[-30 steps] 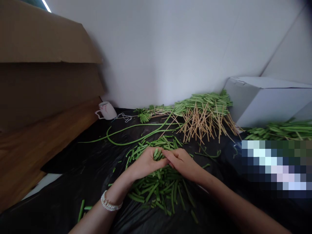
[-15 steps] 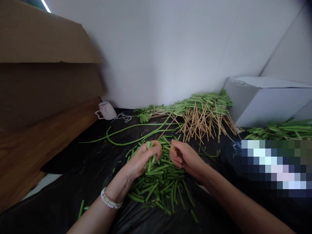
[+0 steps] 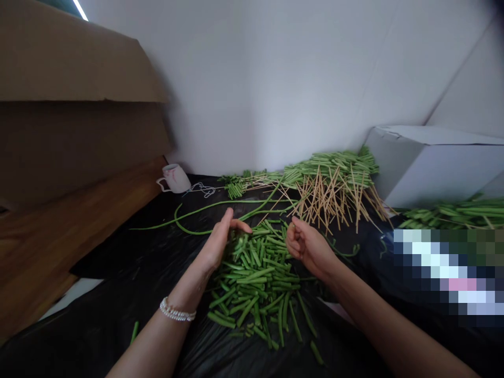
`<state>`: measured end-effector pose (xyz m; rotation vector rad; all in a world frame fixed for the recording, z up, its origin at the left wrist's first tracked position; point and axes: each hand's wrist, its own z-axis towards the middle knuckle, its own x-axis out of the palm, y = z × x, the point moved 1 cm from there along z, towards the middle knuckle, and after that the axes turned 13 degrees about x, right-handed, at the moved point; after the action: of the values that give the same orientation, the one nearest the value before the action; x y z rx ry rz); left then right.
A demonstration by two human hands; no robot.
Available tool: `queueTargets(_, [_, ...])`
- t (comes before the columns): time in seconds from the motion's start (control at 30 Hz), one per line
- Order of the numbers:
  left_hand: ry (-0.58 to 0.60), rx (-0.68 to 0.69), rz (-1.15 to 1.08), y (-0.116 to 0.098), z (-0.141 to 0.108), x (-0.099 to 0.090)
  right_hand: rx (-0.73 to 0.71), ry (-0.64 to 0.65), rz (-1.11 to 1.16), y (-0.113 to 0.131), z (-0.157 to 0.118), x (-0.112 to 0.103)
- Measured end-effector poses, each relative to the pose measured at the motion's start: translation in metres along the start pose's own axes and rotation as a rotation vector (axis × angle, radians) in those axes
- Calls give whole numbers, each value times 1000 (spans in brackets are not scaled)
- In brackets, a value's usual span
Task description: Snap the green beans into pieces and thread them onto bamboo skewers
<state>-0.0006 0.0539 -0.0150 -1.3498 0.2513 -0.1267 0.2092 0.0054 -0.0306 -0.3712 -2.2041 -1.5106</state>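
The left hand (image 3: 216,245) hangs open at a heap of cut long beans (image 3: 255,283) on black plastic sheeting (image 3: 126,268), the right hand (image 3: 309,249) loosely curled (whether it pinches a bean, I can't tell).

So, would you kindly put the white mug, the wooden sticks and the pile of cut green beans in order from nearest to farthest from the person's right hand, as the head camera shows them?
From the right hand:
1. Pile of cut green beans: directly left of the hand, on the black plastic sheet.
2. Wooden sticks: straight ahead, towards the wall.
3. White mug: far left, beside the wooden board.
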Motion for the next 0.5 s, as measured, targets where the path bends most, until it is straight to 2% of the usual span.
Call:
queueTargets(0.17, [-124, 100, 243, 15, 10, -14, 2, -16, -35, -1, 1, -2])
queueTargets(0.4, [4, 126, 966, 34, 14, -26, 8, -28, -44, -3, 3, -2])
queueTargets(0.5, [29, 96, 1082, 36, 13, -28, 8, -26, -43, -4, 3, -2])
